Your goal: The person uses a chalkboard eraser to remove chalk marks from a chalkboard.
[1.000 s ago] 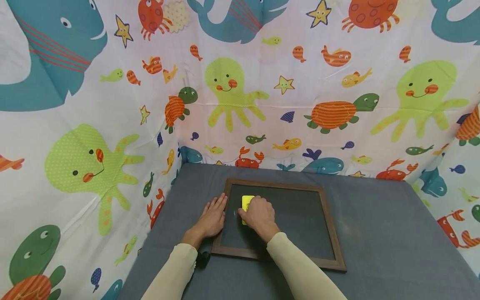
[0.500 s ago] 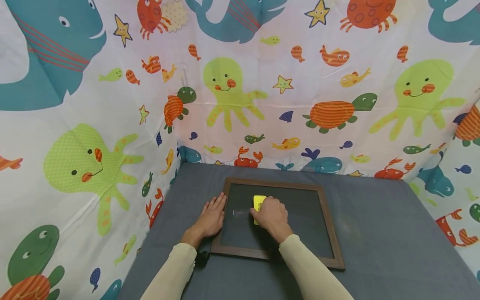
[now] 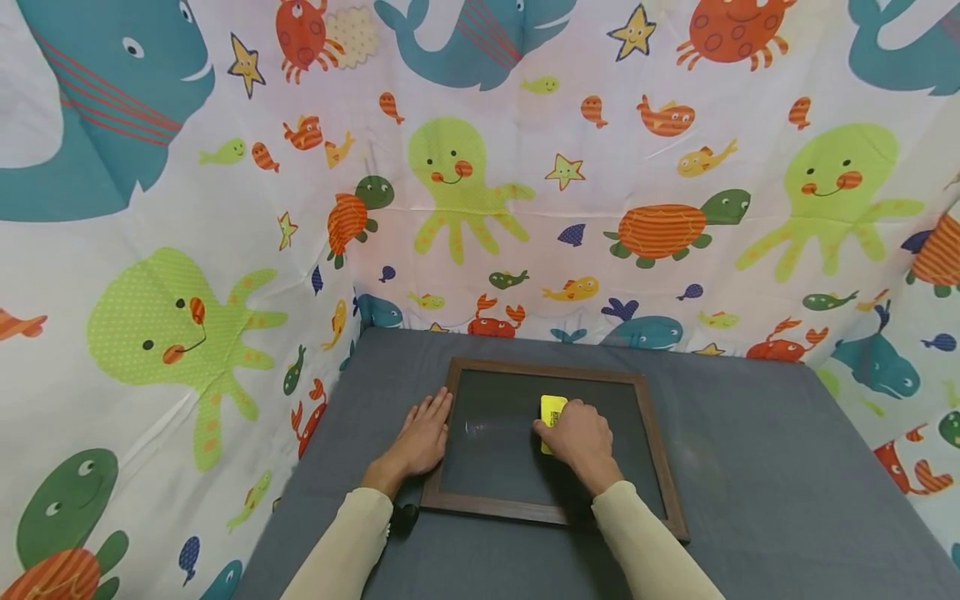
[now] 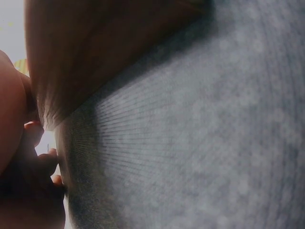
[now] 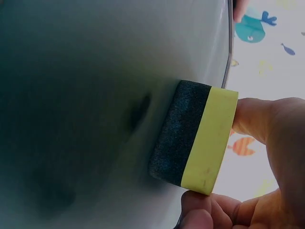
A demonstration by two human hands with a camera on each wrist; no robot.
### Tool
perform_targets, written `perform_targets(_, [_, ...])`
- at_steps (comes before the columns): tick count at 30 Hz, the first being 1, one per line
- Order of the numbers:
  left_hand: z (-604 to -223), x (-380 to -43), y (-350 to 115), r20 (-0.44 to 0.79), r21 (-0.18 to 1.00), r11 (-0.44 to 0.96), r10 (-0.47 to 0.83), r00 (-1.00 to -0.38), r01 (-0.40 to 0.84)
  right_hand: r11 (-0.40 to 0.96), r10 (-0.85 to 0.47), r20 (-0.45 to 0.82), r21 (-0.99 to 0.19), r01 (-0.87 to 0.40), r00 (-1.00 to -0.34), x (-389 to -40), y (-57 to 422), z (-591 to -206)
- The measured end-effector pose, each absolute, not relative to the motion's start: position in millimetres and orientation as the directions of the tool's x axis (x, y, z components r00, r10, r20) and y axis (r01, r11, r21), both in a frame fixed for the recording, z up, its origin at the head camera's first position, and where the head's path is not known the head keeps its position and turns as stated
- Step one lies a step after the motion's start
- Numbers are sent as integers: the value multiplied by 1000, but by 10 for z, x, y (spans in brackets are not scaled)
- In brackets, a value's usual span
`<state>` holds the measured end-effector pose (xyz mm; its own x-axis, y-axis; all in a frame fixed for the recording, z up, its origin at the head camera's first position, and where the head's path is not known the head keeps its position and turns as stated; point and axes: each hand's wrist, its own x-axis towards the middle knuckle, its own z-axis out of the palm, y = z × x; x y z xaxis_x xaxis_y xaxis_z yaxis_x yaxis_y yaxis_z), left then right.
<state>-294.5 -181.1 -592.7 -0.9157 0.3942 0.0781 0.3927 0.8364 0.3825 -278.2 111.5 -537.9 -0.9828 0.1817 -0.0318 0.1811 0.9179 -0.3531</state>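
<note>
A small chalkboard in a brown wooden frame lies on the grey cloth. My right hand grips a yellow-backed chalkboard eraser right of the board's middle. In the right wrist view, thumb and fingers pinch the eraser's yellow back from opposite sides, its dark foam facing the board. Along the board's left edge, my left hand rests with straight fingers beside the wooden frame. Faint whitish chalk traces show on the board's left part.
Grey cloth covers the table around the board. White curtains printed with sea animals rise at the back, left and right. A small dark object sits under the left wrist.
My right hand has slid the eraser to the right across the board, from near its left side to past the middle. The left hand has stayed at the frame.
</note>
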Motion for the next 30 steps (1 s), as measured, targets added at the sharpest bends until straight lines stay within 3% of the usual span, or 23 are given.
perform_targets(16, [-5915, -2937, -1787, 54, 404, 833, 390, -919, 377, 909, 227, -37, -350, 225, -973, -2660, 1602, -5372])
perform_targets(30, [-5933, -2950, -1794, 40, 412, 836, 380, -924, 362, 915, 235, -54, -324, 240, -970, -2644, 1727, -5378])
